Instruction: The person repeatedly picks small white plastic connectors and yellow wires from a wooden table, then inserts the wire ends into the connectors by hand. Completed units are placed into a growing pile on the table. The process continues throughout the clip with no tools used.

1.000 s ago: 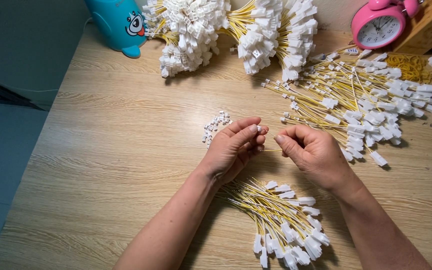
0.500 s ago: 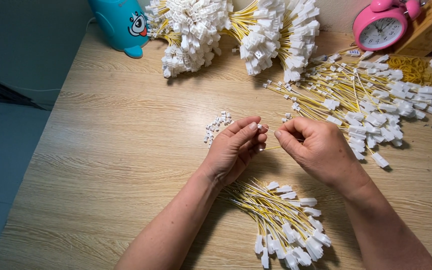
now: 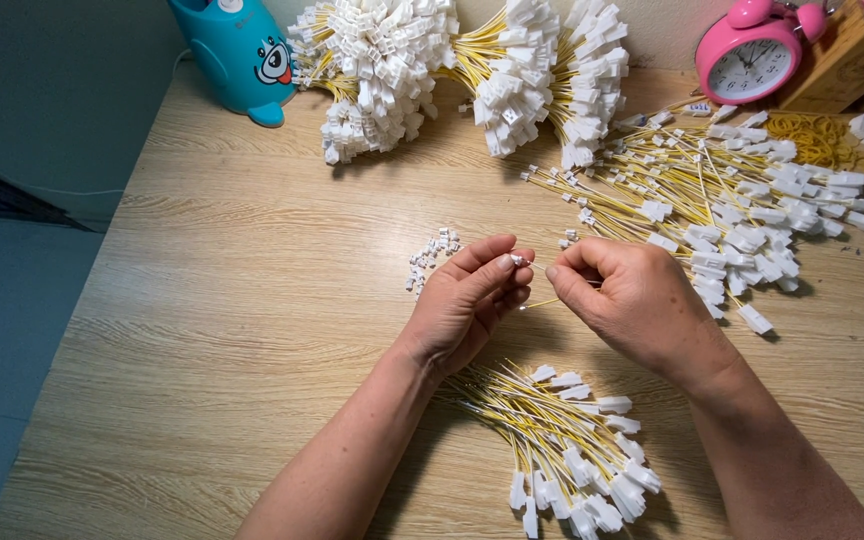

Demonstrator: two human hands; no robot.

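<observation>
Left hand [image 3: 467, 300] curled, thumb and forefinger pinching a tiny white connector housing [image 3: 519, 260] at the fingertips, held up off the table so its open end faces the other hand. Right hand [image 3: 632, 300] likewise closed in a pinch, gripping the end of a thin yellow wire [image 3: 542, 303] and aiming it toward that housing; both hands kept close together, nearly touching, for fine alignment. Just beyond the left hand, a small heap of loose white housings [image 3: 432, 255] on the table [image 3: 202, 300], within easy reach for the next pick. Near the wrists, a fanned pile of yellow wires with white plugs [image 3: 562, 440], laid parallel, apparently kept apart from the rest. Past the right hand, a larger spread of similar wires [image 3: 732, 200], loosely scattered. At the far edge, bundled wire harnesses [image 3: 452, 70] bunched into thick white-tipped clusters, flanked by a teal cartoon-faced container [image 3: 237, 55], a pink alarm clock [image 3: 752, 60], a wooden box [image 3: 837, 65] and yellow rubber bands [image 3: 817, 140].
</observation>
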